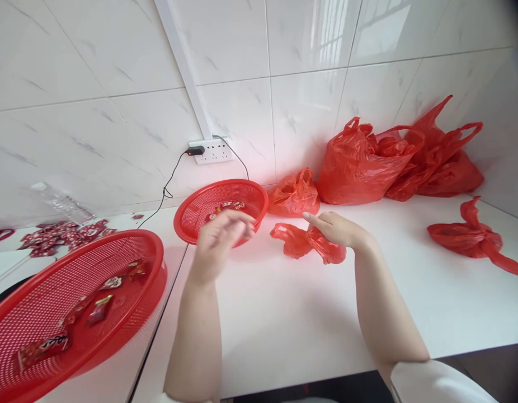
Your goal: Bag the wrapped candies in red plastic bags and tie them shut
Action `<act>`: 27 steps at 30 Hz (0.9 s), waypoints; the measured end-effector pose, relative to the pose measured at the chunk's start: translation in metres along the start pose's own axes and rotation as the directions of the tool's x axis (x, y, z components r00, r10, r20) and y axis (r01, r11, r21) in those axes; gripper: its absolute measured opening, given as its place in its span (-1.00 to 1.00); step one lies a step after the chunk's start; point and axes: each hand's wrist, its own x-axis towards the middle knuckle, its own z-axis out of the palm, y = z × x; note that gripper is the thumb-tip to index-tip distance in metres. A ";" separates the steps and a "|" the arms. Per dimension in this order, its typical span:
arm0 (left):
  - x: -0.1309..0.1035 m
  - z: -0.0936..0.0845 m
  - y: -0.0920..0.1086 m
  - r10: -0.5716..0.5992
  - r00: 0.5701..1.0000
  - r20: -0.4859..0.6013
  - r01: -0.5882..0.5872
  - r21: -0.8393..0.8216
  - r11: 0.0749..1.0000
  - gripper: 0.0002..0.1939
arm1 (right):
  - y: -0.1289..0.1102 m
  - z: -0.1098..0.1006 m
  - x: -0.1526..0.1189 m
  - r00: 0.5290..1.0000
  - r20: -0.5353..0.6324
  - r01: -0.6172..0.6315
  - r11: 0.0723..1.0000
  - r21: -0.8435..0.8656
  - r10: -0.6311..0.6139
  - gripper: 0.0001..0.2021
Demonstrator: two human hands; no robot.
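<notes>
My left hand (219,240) is over the front edge of a small round red basket (181,221), its fingers loosely curled and smeared by motion. Whether it holds anything cannot be made out. Several small wrapped snack packets (227,205) lie on the basket's bottom, partly behind that hand. To the right, my right hand (337,228) is closed on a crumpled red plastic bag (296,242), which sags onto the white table (284,313). The thumb points left, and the hand covers part of the bag.
A larger red basket (152,252) with a few packets stands at left. Behind my hands are a small filled red bag (295,196) and large full bags (359,168). One knotted bag (469,238) lies right. Red packets (61,235), a plastic bottle (64,204) and a cable (166,190) are at back left.
</notes>
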 end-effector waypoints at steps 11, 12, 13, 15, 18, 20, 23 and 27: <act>-0.009 0.079 -0.037 -0.154 0.881 0.447 -0.054 0.418 0.907 -0.74 | -0.011 0.016 0.003 0.933 -0.083 0.335 0.762 0.554 -0.350 -0.31; -0.010 0.078 -0.040 -0.176 0.864 0.473 -0.064 0.449 0.891 -0.75 | -0.011 0.019 0.004 0.933 -0.083 0.331 0.743 0.582 -0.350 -0.31; -0.012 0.077 -0.044 -0.203 0.851 0.484 -0.076 0.497 0.864 -0.75 | -0.011 0.021 0.006 0.934 -0.077 0.321 0.727 0.607 -0.348 -0.31; -0.015 0.075 -0.051 -0.281 0.847 0.451 -0.098 0.653 0.751 -0.73 | -0.011 0.024 0.009 0.936 -0.063 0.302 0.696 0.651 -0.348 -0.32; -0.014 0.071 -0.062 -0.400 0.883 0.245 -0.068 0.911 0.407 -0.63 | -0.006 0.020 0.009 0.930 -0.076 0.313 0.666 0.677 -0.359 -0.34; -0.009 0.065 -0.061 -0.480 0.875 0.064 0.042 0.977 0.207 -0.53 | 0.000 0.014 0.006 0.927 -0.110 0.333 0.657 0.677 -0.357 -0.36; -0.005 0.050 -0.040 -0.573 0.819 -0.022 0.173 0.962 0.210 -0.44 | 0.008 0.004 0.003 0.929 -0.142 0.340 0.635 0.694 -0.342 -0.38; -0.023 0.032 0.010 -0.640 0.732 0.233 0.222 0.807 0.547 -0.49 | 0.002 0.005 0.004 0.928 -0.181 0.333 0.503 0.798 -0.327 -0.38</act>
